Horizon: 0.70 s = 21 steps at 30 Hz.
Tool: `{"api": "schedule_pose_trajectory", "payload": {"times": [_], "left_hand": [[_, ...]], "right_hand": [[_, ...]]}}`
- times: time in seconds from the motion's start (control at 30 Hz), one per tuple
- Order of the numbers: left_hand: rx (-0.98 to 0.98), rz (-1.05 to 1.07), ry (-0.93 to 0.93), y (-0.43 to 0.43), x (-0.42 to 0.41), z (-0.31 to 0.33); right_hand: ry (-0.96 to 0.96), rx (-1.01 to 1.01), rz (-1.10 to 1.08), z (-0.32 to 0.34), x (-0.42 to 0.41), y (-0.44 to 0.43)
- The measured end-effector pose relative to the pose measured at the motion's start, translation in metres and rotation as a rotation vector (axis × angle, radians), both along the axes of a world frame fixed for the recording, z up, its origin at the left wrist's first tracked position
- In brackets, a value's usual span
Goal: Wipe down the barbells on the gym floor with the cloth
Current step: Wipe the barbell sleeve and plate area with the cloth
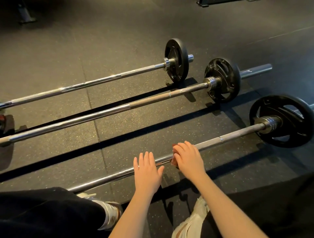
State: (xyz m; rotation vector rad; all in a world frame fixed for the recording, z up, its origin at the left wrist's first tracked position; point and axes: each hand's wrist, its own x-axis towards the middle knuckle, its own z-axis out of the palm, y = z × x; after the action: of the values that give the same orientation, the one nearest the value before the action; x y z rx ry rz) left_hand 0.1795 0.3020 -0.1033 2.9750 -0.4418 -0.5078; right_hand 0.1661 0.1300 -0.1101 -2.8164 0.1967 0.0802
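Floor [51,59]: three barbells side by side, plates [261,112] at their right ends. Far barbell [93,82] rearmost, middle barbell [102,113] before it, near barbell [229,137] foremost. On the near shaft: left hand [147,171]; just right of it, right hand [187,158] on the cloth [174,161]. Shoes [111,212] in front of it.

Floor: dark rubber tiles [51,56] are laid edge to edge, flecked with small pale yellow specks
Seam: a tile joint [83,71] is seen running from far to near
Far line: a thin pale line [280,34] is marked at the upper right
Equipment: a dark frame foot [27,18] is set at the far left, blurred; another dark base [220,2] is cut off by the top edge
Light: warm and dim; long shadow bands [51,162] are cast across the tiles
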Motion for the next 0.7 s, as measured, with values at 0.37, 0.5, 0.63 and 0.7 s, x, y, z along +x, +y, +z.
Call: {"api": "schedule_pose_trajectory", "payload": {"times": [0.37, 0.5, 0.63, 0.7], "left_hand": [[-0.003, -0.012, 0.055, 0.001, 0.005, -0.001], [-0.006, -0.04, 0.06, 0.005, 0.006, -0.001], [0.002, -0.037, 0.033, 0.003, 0.008, 0.0], [0.003, -0.022, 0.03, 0.0, 0.007, -0.001]], "right_hand": [[0.017, -0.041, -0.011, 0.014, -0.006, 0.023], [0.029, -0.068, -0.137, 0.013, -0.002, -0.033], [0.026, -0.028, -0.248, -0.002, -0.002, 0.004], [0.014, -0.036, -0.129, -0.001, 0.0, 0.001]]}}
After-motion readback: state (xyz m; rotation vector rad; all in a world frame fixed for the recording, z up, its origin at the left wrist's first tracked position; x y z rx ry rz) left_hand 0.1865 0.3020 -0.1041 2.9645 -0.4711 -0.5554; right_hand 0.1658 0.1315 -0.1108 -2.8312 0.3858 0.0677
